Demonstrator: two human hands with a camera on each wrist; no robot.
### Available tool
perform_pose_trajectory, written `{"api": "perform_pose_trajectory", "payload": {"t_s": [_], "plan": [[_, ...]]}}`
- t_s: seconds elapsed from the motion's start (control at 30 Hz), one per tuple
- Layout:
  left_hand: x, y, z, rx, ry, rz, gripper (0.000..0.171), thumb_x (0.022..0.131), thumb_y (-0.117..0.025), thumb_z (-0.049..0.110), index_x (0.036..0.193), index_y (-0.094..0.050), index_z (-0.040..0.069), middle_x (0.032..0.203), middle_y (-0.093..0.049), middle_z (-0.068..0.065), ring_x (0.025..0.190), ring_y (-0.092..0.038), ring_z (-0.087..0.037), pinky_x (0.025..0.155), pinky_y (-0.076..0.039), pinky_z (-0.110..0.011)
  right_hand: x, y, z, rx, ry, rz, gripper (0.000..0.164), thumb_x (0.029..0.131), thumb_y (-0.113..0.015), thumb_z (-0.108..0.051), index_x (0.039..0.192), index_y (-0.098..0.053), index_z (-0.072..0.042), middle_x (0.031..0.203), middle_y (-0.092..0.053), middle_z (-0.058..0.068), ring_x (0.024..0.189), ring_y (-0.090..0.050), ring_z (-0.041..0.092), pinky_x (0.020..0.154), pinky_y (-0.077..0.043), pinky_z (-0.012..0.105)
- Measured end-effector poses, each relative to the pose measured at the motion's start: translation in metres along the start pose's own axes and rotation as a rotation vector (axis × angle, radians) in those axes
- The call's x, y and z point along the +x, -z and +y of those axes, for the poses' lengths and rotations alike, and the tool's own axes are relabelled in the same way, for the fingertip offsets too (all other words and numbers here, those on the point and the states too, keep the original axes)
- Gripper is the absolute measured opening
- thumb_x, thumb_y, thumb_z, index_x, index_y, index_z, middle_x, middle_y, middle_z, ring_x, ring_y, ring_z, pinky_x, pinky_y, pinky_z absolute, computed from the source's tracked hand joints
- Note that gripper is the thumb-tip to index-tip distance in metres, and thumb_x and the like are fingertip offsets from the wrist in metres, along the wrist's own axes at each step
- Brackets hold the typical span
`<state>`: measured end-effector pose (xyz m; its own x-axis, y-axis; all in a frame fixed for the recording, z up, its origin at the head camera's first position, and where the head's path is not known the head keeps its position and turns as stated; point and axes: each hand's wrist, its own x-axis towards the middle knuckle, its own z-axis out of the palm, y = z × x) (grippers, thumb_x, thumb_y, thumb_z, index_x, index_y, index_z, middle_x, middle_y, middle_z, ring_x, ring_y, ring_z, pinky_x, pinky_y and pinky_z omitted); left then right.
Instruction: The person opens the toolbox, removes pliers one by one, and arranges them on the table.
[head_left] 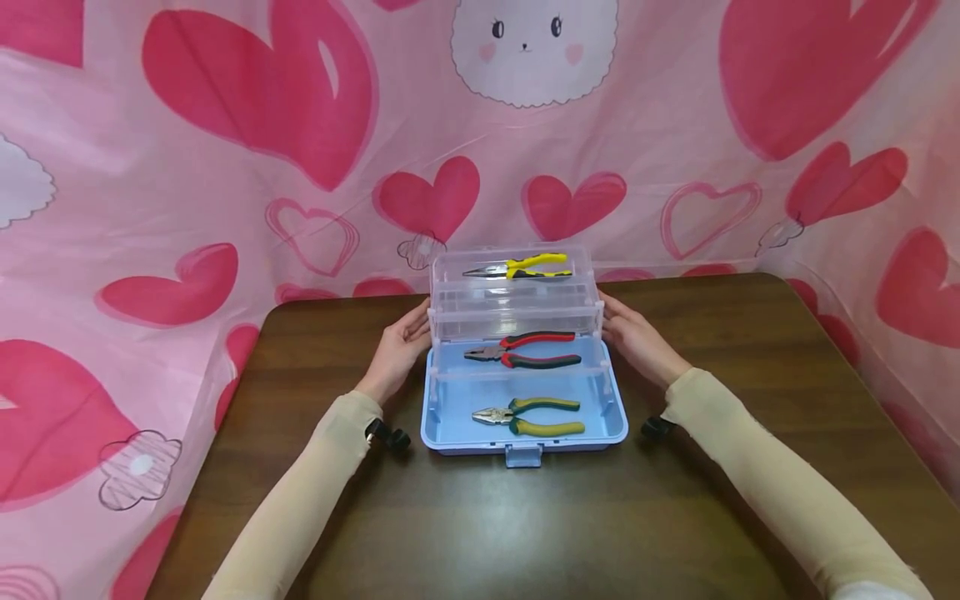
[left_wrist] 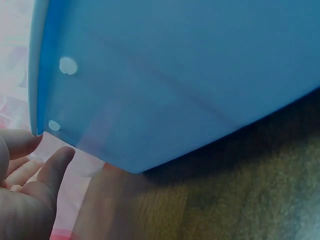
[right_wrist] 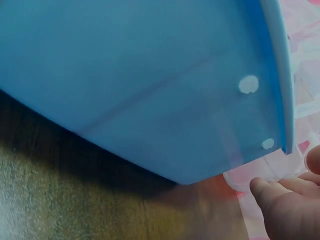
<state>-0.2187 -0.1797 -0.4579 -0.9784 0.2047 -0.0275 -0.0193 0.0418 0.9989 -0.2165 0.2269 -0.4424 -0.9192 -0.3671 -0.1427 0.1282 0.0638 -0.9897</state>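
Though head-view only, toolbox [head_left: 465, 447] latch [head_left: 523, 457]

A pink cloth [head_left: 210, 183] is hanging behind and along both sides of a dark brown wooden table [head_left: 787, 358], whose far corners are curving. The cloth is showing red hearts [head_left: 225, 83], outlined flowers [head_left: 140, 469] and a white cartoon animal [head_left: 528, 71]. A pale patch of light [head_left: 491, 525] is shining on the table's near part.

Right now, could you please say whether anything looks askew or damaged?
Nothing stands out: the yellow-black long-nose pliers, red-black pliers and green-yellow pliers all point left in the open blue-and-clear plastic toolbox, with no visible damage.
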Motion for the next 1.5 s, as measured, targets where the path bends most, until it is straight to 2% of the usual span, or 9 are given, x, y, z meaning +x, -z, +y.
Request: {"api": "perform_pose_trajectory", "payload": {"t_s": [0.33, 0.57, 0.8, 1.03, 1.27, 1.5], "plan": [[-0.0005, -0.0013, -0.0008, -0.005, 0.033, 0.001, 0.061, 0.105, -0.060, 0.006, 0.162, -0.038, 0.010, 0.161, -0.046, -0.011, 0.146, -0.047, -0.027, 0.111, -0.046, -0.031, -0.0004, 0.0028, 0.0002, 0.074, -0.047, -0.024, 0.063, 0.111, -0.032, -0.011, 0.169, -0.011, -0.021, 0.175, -0.013, -0.002, 0.160, -0.016, 0.025, 0.128, -0.018, 0.049], [0.0002, -0.0016, -0.0015, 0.009, 0.044, -0.006, 0.061, 0.105, -0.062, 0.009, 0.162, -0.038, 0.010, 0.162, -0.045, -0.011, 0.146, -0.047, -0.026, 0.113, -0.045, -0.034, 0.0018, 0.0037, 0.0013, 0.092, -0.038, -0.023, 0.062, 0.110, -0.029, -0.007, 0.168, -0.009, -0.011, 0.175, -0.011, 0.005, 0.160, -0.014, 0.028, 0.128, -0.017, 0.050], [-0.0025, 0.0010, -0.0035, 0.050, 0.108, -0.016, 0.061, 0.106, -0.063, 0.019, 0.161, -0.040, 0.014, 0.162, -0.045, -0.008, 0.146, -0.047, -0.024, 0.117, -0.042, -0.039, 0.0050, 0.0045, 0.0088, 0.120, -0.049, -0.023, 0.061, 0.109, -0.027, -0.004, 0.167, -0.009, -0.006, 0.175, -0.010, 0.010, 0.159, -0.016, 0.033, 0.128, -0.016, 0.050], [-0.0034, 0.0027, -0.0030, 0.025, 0.140, -0.027, 0.062, 0.105, -0.063, 0.027, 0.162, -0.040, 0.017, 0.161, -0.047, -0.006, 0.145, -0.049, -0.023, 0.115, -0.045, -0.042, 0.0036, 0.0060, 0.0069, 0.152, -0.056, -0.051, 0.064, 0.107, -0.027, -0.003, 0.167, -0.006, -0.006, 0.176, -0.004, 0.009, 0.160, -0.011, 0.034, 0.129, -0.012, 0.050], [0.0000, 0.0024, -0.0015, 0.011, 0.139, -0.015, 0.063, 0.104, -0.065, 0.028, 0.161, -0.041, 0.015, 0.159, -0.049, -0.007, 0.143, -0.052, -0.024, 0.113, -0.047, -0.043, 0.0035, 0.0072, 0.0065, 0.115, -0.052, -0.047, 0.058, 0.114, -0.026, -0.014, 0.168, -0.006, -0.007, 0.175, -0.008, 0.010, 0.160, -0.014, 0.032, 0.128, -0.014, 0.049], [-0.0040, 0.0043, -0.0014, 0.020, 0.162, -0.003, 0.061, 0.104, -0.066, 0.031, 0.159, -0.045, 0.015, 0.158, -0.051, -0.008, 0.142, -0.052, -0.026, 0.115, -0.045, -0.044, 0.0043, 0.0095, 0.0061, 0.008, -0.089, -0.042, 0.068, 0.112, -0.045, -0.035, 0.168, -0.014, -0.013, 0.174, -0.019, 0.008, 0.159, -0.021, 0.031, 0.127, -0.022, 0.051]]}}
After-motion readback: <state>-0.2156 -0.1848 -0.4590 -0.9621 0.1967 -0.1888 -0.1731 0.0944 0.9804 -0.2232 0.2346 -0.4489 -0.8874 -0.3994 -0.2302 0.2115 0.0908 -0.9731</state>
